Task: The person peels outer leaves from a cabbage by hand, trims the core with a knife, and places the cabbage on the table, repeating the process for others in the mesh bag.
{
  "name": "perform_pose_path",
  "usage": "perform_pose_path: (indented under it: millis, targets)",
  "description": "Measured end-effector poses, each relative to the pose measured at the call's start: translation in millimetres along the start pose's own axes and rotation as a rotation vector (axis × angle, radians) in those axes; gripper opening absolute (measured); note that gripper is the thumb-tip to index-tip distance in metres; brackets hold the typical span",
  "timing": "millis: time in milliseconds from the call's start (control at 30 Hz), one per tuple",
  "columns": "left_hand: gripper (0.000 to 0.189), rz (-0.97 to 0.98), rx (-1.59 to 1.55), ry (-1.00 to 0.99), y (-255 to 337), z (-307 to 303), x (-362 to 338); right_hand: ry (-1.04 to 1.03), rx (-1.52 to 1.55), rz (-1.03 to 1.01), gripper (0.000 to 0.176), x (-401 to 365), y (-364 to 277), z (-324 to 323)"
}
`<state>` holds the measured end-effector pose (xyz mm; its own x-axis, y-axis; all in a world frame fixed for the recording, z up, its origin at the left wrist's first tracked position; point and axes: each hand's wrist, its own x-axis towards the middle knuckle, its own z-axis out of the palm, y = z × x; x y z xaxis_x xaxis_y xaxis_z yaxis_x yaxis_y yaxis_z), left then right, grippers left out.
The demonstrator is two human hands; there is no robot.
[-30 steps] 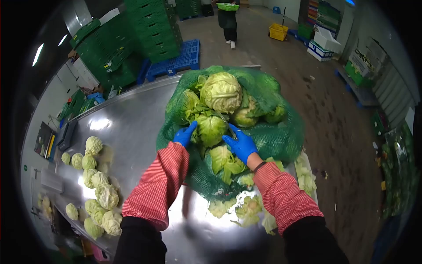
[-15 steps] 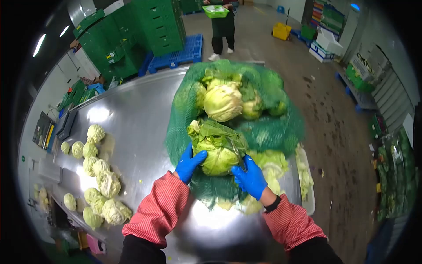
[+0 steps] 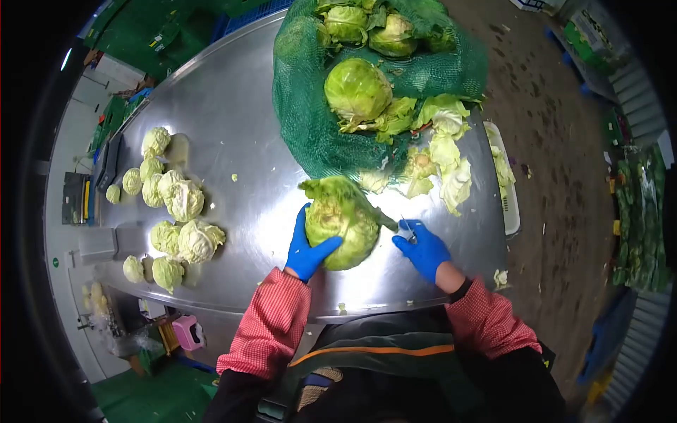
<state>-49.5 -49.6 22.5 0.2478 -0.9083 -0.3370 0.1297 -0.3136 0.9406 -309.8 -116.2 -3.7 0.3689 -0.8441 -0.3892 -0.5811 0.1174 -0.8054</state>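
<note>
A green cabbage [image 3: 345,229] with a loose outer leaf rests on the metal table close to me. My left hand [image 3: 308,248], in a blue glove, grips its left side, thumb across the front. Just to the right of the cabbage, my gloved right hand [image 3: 425,254] is closed around what looks like a small knife [image 3: 409,227]; only a thin shiny part shows. Beyond them lies a green mesh bag [image 3: 303,130] with several cabbages in its opening, the nearest being a round cabbage [image 3: 357,88]. Torn leaves [image 3: 446,151] lie to the right of the bag.
Several pale trimmed cabbages [image 3: 185,201] stand along the left of the metal table [image 3: 247,211]. A white crate [image 3: 509,204] with leaves sits beyond the table's right edge. Behind are green crates [image 3: 134,35]; a pink stool [image 3: 188,331] stands at lower left.
The view has tilted down. A cabbage is now on bare metal nearer my body instead of over the mesh bag. My right hand has come away from the cabbage's side.
</note>
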Motion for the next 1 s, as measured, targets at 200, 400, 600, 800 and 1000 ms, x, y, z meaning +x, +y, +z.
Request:
perform_pose_path:
  millis: [200,400,600,800,1000]
  targets:
    - [0.105,0.079,0.076,-0.06,-8,-5,8,-0.039,-0.078,-0.371,0.043,-13,-59,-24]
    - [0.11,0.108,0.229,-0.038,-12,0,14,-0.01,-0.539,-0.437,0.039,-22,-54,-4]
    - [0.109,0.132,0.453,0.025,-14,6,27,-0.052,-0.61,-0.239,0.021,14,-36,13]
    - [0.106,0.046,0.336,-0.06,6,5,45,-0.231,-0.592,-0.173,0.024,32,-50,2]
    - [0.107,0.227,0.642,-0.071,-3,1,43,-0.231,-0.522,-0.043,0.025,61,-22,26]
